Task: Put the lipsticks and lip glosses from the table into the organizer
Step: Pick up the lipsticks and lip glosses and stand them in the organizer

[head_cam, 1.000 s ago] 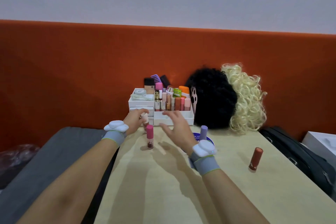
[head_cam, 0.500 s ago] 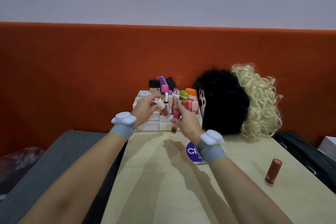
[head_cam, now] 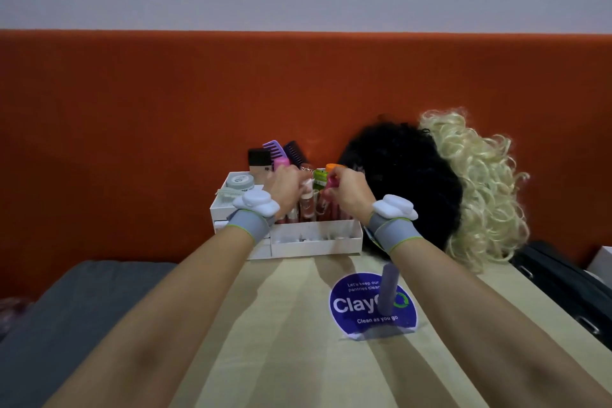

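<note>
An orange padded panel runs along the far side under a pale grey wall, and a light wooden worktop stretches toward it. A white organizer sits at the worktop's far edge, crowded with upright tubes, with a purple comb sticking up behind. Both hands are raised over its tube compartment. The left hand has its fingers curled around a white-capped tube, and the right hand pinches a pink-capped tube, both held upright above the row. Nearer, a lavender tube stands on a round blue sticker. To the right of the organizer sit a black wig and a blonde wig.
</note>
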A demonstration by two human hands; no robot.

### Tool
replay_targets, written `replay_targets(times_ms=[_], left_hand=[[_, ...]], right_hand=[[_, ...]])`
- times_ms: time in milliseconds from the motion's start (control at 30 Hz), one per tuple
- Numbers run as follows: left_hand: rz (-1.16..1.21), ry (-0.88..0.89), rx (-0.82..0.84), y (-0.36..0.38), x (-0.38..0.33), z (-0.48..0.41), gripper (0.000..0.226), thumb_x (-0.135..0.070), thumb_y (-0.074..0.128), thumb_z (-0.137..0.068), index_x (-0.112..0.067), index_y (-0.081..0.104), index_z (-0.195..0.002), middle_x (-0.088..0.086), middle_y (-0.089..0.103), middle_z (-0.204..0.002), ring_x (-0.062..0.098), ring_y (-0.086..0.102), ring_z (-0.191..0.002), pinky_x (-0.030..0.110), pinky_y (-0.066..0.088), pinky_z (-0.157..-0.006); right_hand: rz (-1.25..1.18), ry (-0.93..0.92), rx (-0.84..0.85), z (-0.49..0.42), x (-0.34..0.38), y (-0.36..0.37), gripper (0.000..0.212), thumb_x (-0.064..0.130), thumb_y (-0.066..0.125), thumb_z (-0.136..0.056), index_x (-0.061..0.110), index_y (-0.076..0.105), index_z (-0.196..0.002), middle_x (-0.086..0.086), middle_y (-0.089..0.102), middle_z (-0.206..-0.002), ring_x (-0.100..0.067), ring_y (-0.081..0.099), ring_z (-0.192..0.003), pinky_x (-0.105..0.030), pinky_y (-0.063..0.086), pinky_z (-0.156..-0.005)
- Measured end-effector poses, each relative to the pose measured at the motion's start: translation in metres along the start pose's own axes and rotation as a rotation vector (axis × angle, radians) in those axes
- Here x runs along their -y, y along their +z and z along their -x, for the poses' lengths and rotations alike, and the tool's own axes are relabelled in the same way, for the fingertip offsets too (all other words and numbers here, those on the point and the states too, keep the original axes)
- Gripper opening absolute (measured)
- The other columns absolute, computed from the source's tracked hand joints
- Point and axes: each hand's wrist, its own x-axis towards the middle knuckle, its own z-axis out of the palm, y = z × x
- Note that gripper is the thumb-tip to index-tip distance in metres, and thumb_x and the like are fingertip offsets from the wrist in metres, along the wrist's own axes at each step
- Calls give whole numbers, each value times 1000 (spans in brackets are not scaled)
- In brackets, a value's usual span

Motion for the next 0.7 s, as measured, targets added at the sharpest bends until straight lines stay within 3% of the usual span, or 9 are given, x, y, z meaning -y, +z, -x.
replay_targets(times_ms=[167, 333, 700], left_hand=[[-168, 31, 41, 11, -1, -2, 20, -15, 48, -92, -10, 63, -103, 14, 61, -116, 36, 49, -114, 42, 37, -92], [-345, 32, 72, 16, -7, -5, 26, -21, 49, -92, -12, 60, -114, 13, 54, -129, 34, 42, -120, 42, 32, -95], [-426, 123, 63, 20, -4, 4, 21, -19, 54, -89, -11, 63, -106, 9, 64, -117, 29, 46, -117, 40, 31, -95]], right_hand=[[38, 1, 46, -6, -2, 16, 18, -1, 58, -83, -4, 65, -99, -25, 66, -106, -39, 60, -100, -41, 50, -82], [60, 28, 81, -9, -8, 27, 19, 1, 58, -84, -2, 63, -102, -24, 65, -107, -39, 60, -101, -44, 52, -87], [61, 67, 93, -11, -14, 40, 15, -2, 59, -79, 2, 58, -94, -22, 66, -102, -41, 61, -102, -49, 51, -90]])
